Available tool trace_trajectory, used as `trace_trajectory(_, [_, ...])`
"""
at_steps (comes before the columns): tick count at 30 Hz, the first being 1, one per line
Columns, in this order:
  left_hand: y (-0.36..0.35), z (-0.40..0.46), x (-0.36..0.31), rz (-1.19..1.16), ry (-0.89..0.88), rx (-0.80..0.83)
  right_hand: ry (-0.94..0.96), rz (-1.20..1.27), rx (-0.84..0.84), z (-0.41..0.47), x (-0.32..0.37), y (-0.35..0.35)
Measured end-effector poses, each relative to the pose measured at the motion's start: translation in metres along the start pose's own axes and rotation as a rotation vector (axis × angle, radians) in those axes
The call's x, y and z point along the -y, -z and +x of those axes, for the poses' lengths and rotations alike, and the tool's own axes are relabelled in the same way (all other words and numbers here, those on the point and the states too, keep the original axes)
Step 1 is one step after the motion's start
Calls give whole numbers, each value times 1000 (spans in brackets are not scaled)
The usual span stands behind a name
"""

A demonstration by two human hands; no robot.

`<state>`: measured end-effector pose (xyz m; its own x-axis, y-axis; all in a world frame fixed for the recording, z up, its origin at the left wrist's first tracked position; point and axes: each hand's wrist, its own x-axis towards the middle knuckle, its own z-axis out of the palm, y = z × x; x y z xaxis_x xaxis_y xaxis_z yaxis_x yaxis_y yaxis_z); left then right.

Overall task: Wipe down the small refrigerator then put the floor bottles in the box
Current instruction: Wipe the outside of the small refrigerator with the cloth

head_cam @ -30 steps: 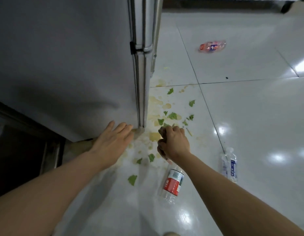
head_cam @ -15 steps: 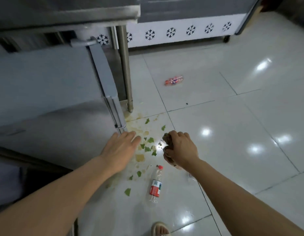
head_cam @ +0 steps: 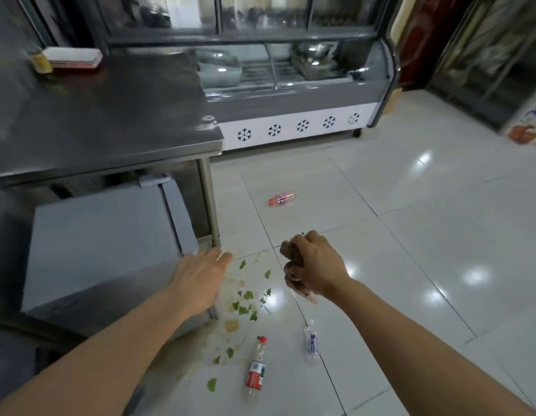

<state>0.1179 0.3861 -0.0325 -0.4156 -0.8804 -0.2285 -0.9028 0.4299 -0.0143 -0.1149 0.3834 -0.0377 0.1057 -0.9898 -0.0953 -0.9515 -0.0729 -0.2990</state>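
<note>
On floor, red-label bottle (head_cam: 256, 368) upright-ish lengthwise, cap far.

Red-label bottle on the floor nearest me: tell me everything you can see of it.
The red-label bottle is clear plastic with a red cap and a red label with some green. It lies on its side on the white tiled floor, cap pointing away from the camera. It looks empty or nearly so. Neither hand touches it; green leaf scraps lie nearby.

A commercial food shop or eatery kitchen: a glass-fronted chilled display case with snowflake marks (head_cam: 290, 85) spans the top of the frame, a stainless-steel work surface (head_cam: 104, 121) fills the upper left, above glossy white floor tiles (head_cam: 410, 235).
</note>
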Motion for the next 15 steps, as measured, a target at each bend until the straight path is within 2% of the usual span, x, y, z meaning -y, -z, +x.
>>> trace_trajectory(4, [37,17,-22,-71,123,13,97,-10,-22,23,-27,43])
trace_trajectory(9, [62,30,-46,-258,315,-65,226,2,-37,61,-52,84])
trace_trajectory(15, [81,52,-36,-360,446,-48,338,8,7,115,-43,106])
